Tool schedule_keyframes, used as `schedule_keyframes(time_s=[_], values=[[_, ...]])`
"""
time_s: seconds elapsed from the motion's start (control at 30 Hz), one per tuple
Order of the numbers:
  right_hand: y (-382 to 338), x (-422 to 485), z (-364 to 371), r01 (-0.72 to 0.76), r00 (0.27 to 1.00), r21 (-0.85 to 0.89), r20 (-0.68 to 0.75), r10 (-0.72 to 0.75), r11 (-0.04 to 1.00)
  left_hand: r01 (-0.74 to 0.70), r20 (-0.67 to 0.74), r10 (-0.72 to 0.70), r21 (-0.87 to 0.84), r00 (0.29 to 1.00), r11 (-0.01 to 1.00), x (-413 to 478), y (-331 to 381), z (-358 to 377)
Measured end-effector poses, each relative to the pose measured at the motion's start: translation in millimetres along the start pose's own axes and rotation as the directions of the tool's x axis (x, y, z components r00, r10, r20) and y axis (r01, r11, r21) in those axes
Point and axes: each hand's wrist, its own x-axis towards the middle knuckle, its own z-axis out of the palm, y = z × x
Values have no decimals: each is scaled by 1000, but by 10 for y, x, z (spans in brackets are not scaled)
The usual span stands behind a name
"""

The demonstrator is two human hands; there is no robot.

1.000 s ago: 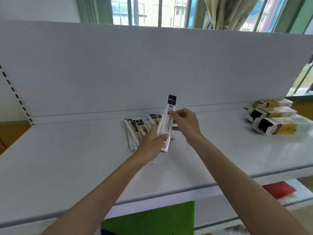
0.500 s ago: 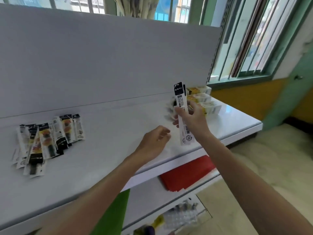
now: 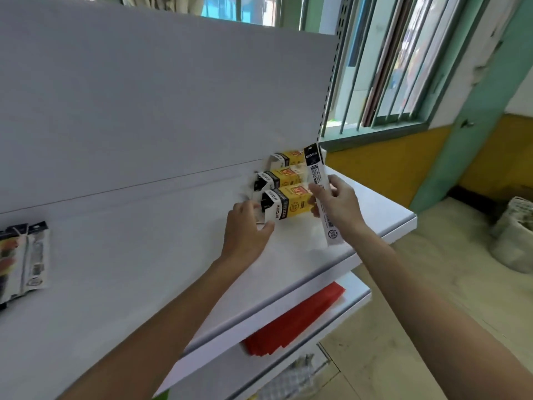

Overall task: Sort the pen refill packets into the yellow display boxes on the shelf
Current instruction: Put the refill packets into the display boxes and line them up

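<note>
Yellow card: three display boxes [image 3: 284, 176] lie on their sides at the right end of the white shelf [image 3: 144, 269], one behind another against the back panel, with their open mouths and flaps turned left.

The right hand [image 3: 340, 206] pinches one refill packet [image 3: 315, 171] partway down its length. The packet stands nearly upright, black header on top, just beside the right-hand end of the nearest box [image 3: 294, 203], and it is not yet inside any box.

The left hand [image 3: 245, 229] is at that box's open mouth with its fingers curled about the white flap. Whether it actually grips the flap or only touches it cannot be told, as the spot is blurred.

The loose packets [image 3: 26, 258] waiting to be sorted lie well apart, at the shelf's left edge. Red sheets [image 3: 297, 319] sit on the shelf below.

Step in hand, as judged: loading a single packet, with the box being steadied or opened. The next move calls for tipping the packet level, carrying it round to the mouth on the left, and sliding it in endwise while the box is held still. The box looks light enough to skid.
</note>
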Motion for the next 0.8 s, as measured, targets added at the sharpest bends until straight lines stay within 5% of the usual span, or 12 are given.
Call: schedule_keyframes(time_s=[0.17, 0.4, 0.6, 0.8], values=[[-9, 440, 23, 31, 999, -30, 38, -30, 999, 34, -9, -34, 2, 999, 999, 390, 7, 141], [-4, 993, -59, 124, 991, -129, 70, -116, 984, 143, 33, -156, 249, 987, 958, 614, 11, 314], [127, 1319, 60, 345, 928, -410, 282, -243, 844, 215, -66, -215, -2, 974, 977, 623, 113, 424], [317, 1380, 105, 423, 874, -545, 455, -168, 724, 257, -129, -272, -117, 954, 959, 547, 227, 508]])
